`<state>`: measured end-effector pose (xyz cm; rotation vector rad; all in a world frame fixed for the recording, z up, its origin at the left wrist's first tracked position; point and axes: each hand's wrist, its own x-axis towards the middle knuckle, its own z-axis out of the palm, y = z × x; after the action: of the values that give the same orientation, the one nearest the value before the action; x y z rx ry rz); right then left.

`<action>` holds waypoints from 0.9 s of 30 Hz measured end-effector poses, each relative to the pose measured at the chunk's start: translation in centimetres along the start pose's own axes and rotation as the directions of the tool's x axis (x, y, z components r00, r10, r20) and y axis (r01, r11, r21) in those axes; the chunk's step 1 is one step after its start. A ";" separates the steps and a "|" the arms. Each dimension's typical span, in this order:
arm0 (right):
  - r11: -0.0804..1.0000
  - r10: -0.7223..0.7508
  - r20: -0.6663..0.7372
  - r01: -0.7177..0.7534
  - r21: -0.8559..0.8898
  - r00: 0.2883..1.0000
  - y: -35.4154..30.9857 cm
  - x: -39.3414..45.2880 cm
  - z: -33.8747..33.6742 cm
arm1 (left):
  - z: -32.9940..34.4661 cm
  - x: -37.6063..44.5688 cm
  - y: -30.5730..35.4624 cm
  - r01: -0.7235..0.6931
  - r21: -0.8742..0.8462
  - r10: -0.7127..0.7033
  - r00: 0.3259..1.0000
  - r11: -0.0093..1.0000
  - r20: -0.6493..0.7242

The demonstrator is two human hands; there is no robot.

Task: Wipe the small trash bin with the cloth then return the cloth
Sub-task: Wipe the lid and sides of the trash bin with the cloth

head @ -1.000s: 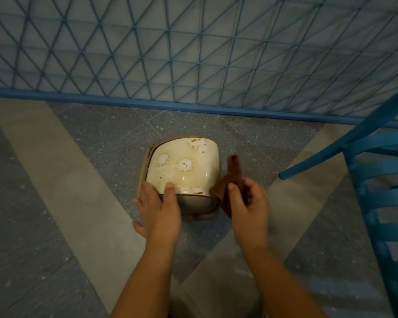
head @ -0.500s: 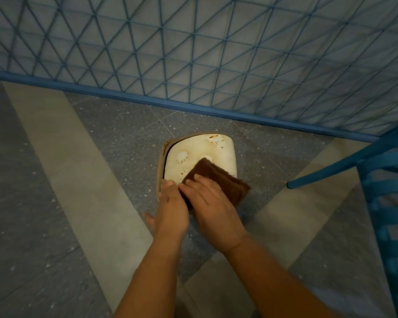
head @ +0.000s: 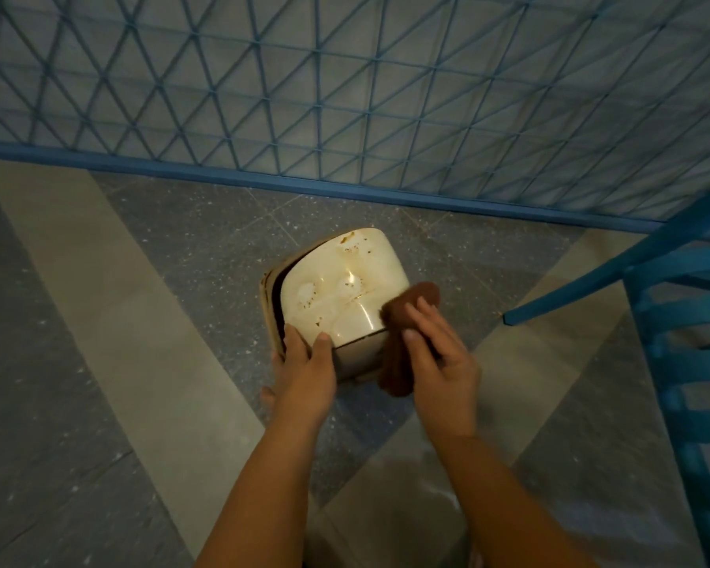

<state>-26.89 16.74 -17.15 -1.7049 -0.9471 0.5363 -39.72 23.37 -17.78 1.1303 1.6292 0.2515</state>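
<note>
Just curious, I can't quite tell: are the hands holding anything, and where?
The left hand grips the trash bin at its near left corner. The right hand presses the brown cloth against its right side.

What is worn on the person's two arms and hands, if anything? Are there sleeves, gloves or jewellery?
Nothing is worn. The left hand and right hand are bare, without gloves, rings or a watch. Both forearms are uncovered down to the bottom of the picture; no sleeve shows.
</note>
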 end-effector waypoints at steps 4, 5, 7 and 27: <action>0.998 0.054 0.077 -0.052 -0.038 0.996 0.7 0.1 0.7 | 0.9 -0.9 0.6 -0.011 0.142 0.032 0.989 0.990 -0.142; 0.995 0.101 0.084 -0.099 -0.032 0.991 0.9 0.4 0.6 | 1.1 -1.1 0.7 -0.031 0.173 0.062 0.982 0.985 -0.177; 0.991 0.114 0.113 -0.104 -0.088 0.987 0.9 0.9 0.5 | 1.4 -1.3 0.8 -0.079 0.259 0.135 0.969 0.963 -0.207; 0.954 0.286 -0.244 -0.252 0.161 0.927 1.2 1.2 1.0 | 1.4 -1.7 2.3 -0.396 0.519 0.519 0.847 0.757 -0.111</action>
<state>-26.54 18.18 -18.55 -1.7489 -0.4787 0.5190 -37.39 22.80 -15.70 1.9655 1.6501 0.3287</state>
